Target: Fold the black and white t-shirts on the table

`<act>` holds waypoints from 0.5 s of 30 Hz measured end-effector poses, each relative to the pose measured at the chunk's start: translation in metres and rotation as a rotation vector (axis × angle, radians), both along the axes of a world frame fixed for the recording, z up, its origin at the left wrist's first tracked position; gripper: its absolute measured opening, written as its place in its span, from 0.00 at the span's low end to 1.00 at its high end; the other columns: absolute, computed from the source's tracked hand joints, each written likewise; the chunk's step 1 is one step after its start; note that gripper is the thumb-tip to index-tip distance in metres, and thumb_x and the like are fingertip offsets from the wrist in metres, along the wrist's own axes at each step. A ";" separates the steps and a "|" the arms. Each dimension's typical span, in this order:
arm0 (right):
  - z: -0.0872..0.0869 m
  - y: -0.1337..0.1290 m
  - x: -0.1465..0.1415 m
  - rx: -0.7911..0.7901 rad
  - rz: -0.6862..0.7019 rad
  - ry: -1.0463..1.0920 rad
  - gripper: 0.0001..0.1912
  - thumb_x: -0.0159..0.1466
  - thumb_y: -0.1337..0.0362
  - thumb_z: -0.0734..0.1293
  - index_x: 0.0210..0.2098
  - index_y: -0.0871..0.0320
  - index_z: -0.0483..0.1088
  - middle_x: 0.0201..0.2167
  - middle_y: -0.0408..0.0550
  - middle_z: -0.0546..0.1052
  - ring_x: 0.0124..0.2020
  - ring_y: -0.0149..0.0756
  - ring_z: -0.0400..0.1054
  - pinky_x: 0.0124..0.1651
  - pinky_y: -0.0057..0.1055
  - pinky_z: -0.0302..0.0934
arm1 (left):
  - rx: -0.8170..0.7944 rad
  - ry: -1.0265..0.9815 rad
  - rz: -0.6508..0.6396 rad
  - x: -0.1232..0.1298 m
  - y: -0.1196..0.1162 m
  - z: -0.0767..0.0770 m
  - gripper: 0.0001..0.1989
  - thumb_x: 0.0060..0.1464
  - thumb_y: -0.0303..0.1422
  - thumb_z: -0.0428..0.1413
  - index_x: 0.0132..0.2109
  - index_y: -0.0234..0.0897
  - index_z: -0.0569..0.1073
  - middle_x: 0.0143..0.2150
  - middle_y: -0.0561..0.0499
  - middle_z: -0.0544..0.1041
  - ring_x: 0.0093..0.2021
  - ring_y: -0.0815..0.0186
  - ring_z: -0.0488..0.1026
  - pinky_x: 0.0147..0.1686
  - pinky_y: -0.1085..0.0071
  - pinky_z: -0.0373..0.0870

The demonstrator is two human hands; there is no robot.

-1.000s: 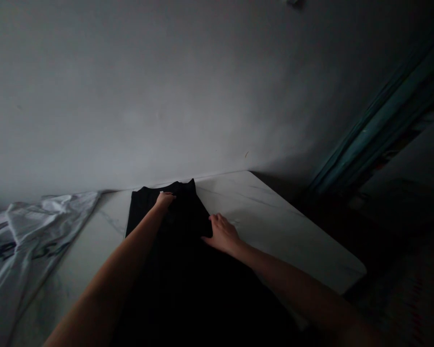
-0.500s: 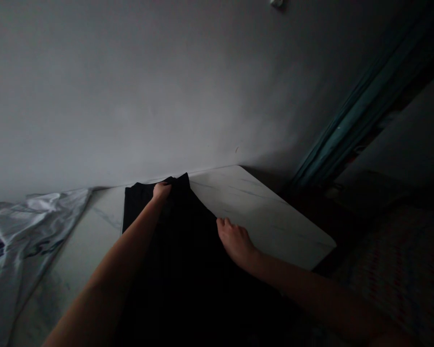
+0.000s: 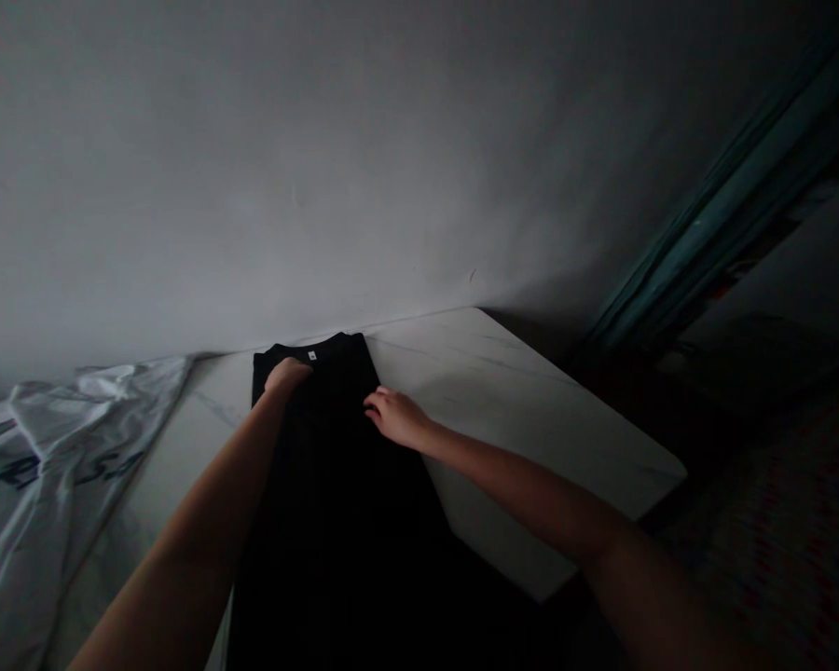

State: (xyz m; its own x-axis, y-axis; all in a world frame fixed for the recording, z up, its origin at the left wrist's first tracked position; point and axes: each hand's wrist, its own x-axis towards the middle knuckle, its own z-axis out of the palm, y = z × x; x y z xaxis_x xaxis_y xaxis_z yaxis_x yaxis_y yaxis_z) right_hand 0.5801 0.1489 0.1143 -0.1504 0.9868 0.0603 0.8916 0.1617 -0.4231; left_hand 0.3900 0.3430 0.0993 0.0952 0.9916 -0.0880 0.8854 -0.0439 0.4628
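A black garment (image 3: 336, 485) lies lengthwise on a white marbled table (image 3: 531, 401), its far end near the wall. A small white label (image 3: 312, 355) shows at its neckline. My left hand (image 3: 288, 374) rests on the garment near the collar; its fingertips are hard to make out against the black cloth. My right hand (image 3: 395, 417) is at the garment's right edge, fingers bent and slightly apart, with no cloth visibly gripped between them.
A white garment with dark lettering (image 3: 62, 466) lies rumpled on the table at the left. A grey wall (image 3: 322, 186) rises behind the table. A teal curtain (image 3: 678, 238) hangs at the right, with patterned fabric (image 3: 783, 531) below it.
My right hand has let go of the garment's edge and moved left and up. My left hand has shifted left, and the neckline label now shows. The garment's right side lies further in.
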 end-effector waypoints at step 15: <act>-0.034 0.010 -0.001 0.059 -0.430 -0.081 0.14 0.70 0.66 0.60 0.55 0.61 0.64 0.51 0.60 0.74 0.51 0.42 0.71 0.51 0.35 0.65 | 0.077 0.102 -0.110 0.117 0.046 -0.003 0.26 0.55 0.49 0.56 0.55 0.35 0.72 0.61 0.33 0.72 0.64 0.43 0.64 0.58 0.52 0.61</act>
